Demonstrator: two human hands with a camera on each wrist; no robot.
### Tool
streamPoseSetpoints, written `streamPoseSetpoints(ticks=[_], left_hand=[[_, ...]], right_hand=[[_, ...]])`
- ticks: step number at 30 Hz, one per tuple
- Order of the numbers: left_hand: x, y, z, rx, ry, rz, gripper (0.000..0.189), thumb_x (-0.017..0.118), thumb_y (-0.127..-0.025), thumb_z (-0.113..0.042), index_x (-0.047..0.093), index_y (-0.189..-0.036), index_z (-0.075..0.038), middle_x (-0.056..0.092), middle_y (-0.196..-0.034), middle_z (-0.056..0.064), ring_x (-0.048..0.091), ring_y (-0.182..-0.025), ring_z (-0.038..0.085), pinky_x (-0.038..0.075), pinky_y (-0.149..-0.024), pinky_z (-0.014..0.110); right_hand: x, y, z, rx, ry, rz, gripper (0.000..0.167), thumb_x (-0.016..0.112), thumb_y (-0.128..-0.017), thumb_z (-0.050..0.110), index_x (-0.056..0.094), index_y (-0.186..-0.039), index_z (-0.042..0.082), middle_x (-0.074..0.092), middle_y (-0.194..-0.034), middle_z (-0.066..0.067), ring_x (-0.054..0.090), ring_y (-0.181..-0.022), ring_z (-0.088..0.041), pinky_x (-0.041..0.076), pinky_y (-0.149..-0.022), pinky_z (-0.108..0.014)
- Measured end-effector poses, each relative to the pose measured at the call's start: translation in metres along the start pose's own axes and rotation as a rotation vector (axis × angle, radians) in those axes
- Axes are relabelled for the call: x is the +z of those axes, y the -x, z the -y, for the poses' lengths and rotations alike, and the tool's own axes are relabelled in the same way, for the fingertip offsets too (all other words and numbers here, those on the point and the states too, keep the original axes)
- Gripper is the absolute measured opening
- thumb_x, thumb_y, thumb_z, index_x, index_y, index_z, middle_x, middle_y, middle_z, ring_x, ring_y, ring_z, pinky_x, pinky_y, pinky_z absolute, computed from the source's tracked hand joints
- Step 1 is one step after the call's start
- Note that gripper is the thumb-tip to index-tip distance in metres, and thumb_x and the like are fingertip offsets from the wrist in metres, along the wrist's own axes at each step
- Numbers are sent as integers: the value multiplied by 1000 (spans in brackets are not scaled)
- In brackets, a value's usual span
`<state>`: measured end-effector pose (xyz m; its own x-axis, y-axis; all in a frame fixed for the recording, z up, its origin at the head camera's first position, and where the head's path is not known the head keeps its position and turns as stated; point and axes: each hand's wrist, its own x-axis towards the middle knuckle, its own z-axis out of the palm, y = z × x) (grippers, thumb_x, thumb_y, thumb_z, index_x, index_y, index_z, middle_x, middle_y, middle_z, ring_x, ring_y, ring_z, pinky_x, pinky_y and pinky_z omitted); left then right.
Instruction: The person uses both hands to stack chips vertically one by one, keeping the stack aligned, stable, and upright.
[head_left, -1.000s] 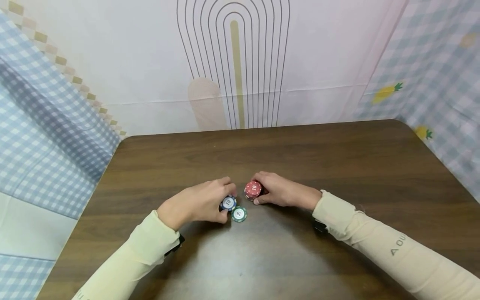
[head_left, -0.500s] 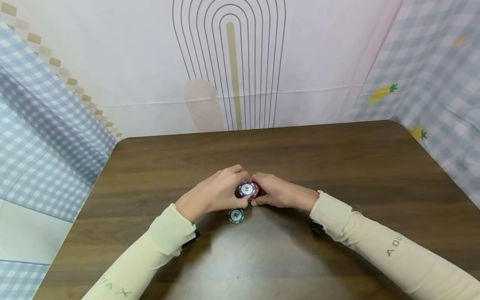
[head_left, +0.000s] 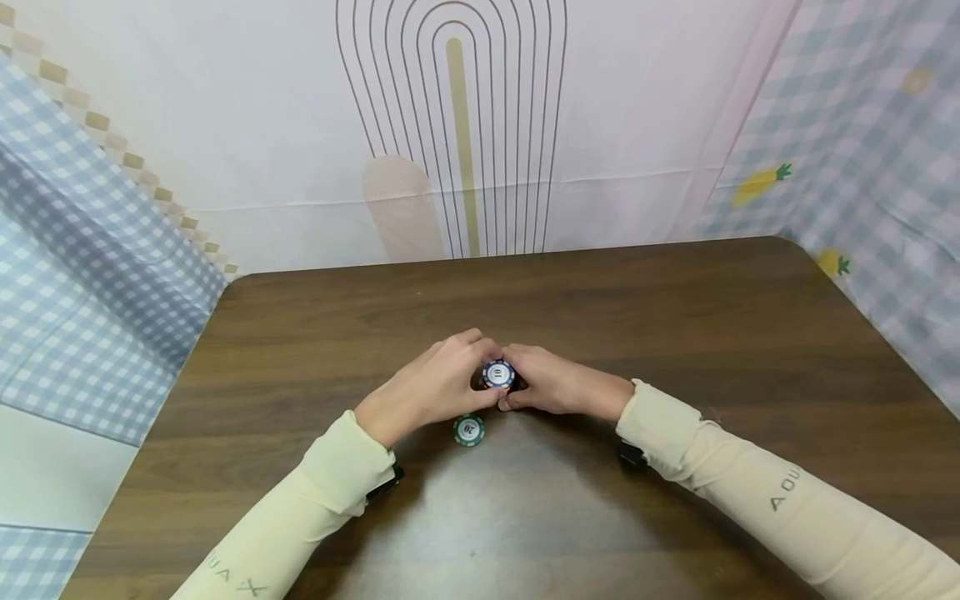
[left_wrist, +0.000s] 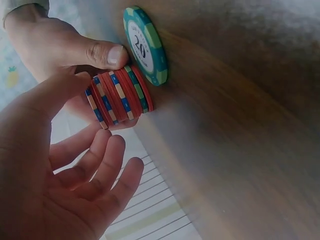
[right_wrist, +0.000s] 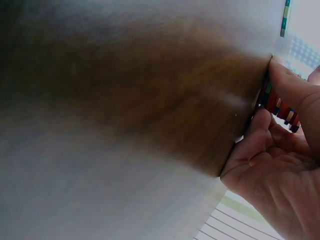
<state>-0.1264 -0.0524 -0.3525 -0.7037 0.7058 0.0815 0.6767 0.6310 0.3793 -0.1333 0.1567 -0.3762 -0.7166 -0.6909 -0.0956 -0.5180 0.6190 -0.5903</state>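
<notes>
A stack of poker chips point(left_wrist: 118, 95), mostly red with blue and green ones between, stands on the table. My right hand point(head_left: 555, 381) grips its lower part between thumb and fingers. On top lies a blue poker chip point(head_left: 498, 374) marked 10. My left hand point(head_left: 431, 383) pinches this blue chip at its edge, thumb at the near side and fingers at the far side. In the left wrist view the other left fingers are spread loosely. A green poker chip point(head_left: 468, 430) marked 20 lies flat just in front of the stack, touched by neither hand.
The brown wooden table point(head_left: 675, 317) has rounded far corners. Behind it hangs a pale cloth point(head_left: 285, 125) with an arch pattern. Blue checked cloth point(head_left: 90, 275) hangs along the left side, with more on the right.
My left hand has carried the blue poker chip rightward from beside the green chip onto the red stack, covering the red top chip. The right hand has kept its grip on the stack.
</notes>
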Motion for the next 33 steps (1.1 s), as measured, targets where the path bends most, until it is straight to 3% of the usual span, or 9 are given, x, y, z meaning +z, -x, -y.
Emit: streamPoseSetpoints(ticks=[6, 12, 17, 26, 33], left_hand=[[-2, 3, 1, -6, 13, 17, 43, 81, -94, -28, 70, -127, -4, 66, -114, 6, 67, -98, 17, 59, -87, 32], [-7, 7, 2, 18, 15, -4, 40, 79, -97, -31, 69, -127, -8, 66, -116, 5, 65, -102, 18, 57, -90, 36], [-15, 14, 2, -14, -2, 3, 47, 78, -97, -37, 67, -134, -10, 65, -122, 4, 65, -111, 21, 57, -95, 41], [-22, 30, 4, -104, -35, 107, 61, 78, -95, -44, 62, -136, -2, 66, -125, 11, 68, -112, 25, 57, -96, 44], [-23, 41, 4, -82, -49, 177, 48, 80, -94, -43, 69, -126, -9, 67, -119, 4, 68, -107, 22, 58, -91, 43]], right_hand=[[-1, 0, 0, 25, -7, 12, 52, 84, -93, 19, 58, -134, 1, 65, -116, -11, 63, -108, -23, 54, -98, -44], [0, 2, -2, 16, -18, 6, 47, 84, -92, 17, 59, -128, -2, 66, -115, -11, 63, -107, -23, 55, -97, -43], [0, 1, -2, 22, -17, 16, 45, 83, -93, 18, 60, -127, -1, 65, -114, -10, 63, -107, -22, 54, -96, -43], [1, -1, -1, 55, -25, 37, 48, 83, -93, 18, 59, -129, -2, 65, -117, -10, 64, -108, -22, 55, -97, -41], [1, -2, 0, 32, -7, 17, 49, 83, -93, 17, 58, -129, -4, 66, -118, -13, 65, -111, -26, 55, -98, -43]])
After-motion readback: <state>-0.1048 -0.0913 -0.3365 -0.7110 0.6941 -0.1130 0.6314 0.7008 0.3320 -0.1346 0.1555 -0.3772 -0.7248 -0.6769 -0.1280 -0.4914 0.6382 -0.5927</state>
